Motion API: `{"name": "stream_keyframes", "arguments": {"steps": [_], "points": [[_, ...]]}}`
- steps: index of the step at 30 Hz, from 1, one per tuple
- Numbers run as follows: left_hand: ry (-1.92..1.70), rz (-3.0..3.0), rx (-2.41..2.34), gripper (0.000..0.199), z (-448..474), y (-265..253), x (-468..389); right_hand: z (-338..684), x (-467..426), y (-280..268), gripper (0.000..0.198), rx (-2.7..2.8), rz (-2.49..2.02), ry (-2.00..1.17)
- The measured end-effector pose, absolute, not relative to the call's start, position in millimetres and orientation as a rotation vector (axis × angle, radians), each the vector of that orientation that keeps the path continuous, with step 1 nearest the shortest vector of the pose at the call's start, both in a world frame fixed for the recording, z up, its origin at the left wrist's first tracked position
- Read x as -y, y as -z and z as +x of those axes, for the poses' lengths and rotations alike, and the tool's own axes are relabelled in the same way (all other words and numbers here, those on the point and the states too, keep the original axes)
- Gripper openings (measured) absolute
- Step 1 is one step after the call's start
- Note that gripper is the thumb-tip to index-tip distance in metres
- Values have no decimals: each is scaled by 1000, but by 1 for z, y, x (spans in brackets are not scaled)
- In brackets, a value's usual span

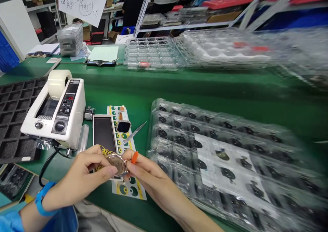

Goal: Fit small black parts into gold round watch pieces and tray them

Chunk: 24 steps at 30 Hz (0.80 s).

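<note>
Between my hands is a round, shiny metal watch case [117, 164], tilted, its flat face toward me. My left hand [89, 169] grips its left side, thumb on the face. Fingers of my right hand [146, 169] are closed at its right edge, and a small orange tab [134, 157] sticks up between them. A gold chain [104, 151] shows behind my left fingers; whether it joins the case I cannot tell. Just beyond lie a black-lined white box [104, 131], a sticker sheet [133, 192], a square-faced watch [123, 126] and pointed tweezers [135, 132].
A white tape dispenser [55, 112] stands left, beside a black foam tray [10, 112]. Stacked clear plastic trays [164, 104] with dark round parts fill the right. More clear trays [153, 56], a clipboard [104, 54] and plastic boxes [70, 39] sit at the back.
</note>
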<state>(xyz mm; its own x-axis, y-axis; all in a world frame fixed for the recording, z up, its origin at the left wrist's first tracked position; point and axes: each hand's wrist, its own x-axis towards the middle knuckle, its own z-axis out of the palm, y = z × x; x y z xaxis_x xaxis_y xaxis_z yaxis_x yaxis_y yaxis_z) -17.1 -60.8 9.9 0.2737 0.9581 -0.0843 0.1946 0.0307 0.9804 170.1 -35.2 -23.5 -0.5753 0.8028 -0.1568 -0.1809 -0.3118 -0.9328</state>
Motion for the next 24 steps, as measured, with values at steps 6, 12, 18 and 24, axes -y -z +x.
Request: {"name": "stream_keyframes", "arguments": {"steps": [6, 12, 18, 24], "points": [[-830, 1396, -1167, 24, -16, -9, 59, 170, 37, 23, 48, 1265, -912, -1939], [-828, 1415, -1192, 25, -16, -7, 59, 172, 37, 25, 49, 1276, -907, -1940], [-824, 1527, -1294, 27, -10, -4, 60, 171, 38, 29, 49, 1365, -925, -1847], [-853, 1851, -1603, 26, -11, -5, 62, 170, 38, 33, 46, 1366, -900, -1753]]}}
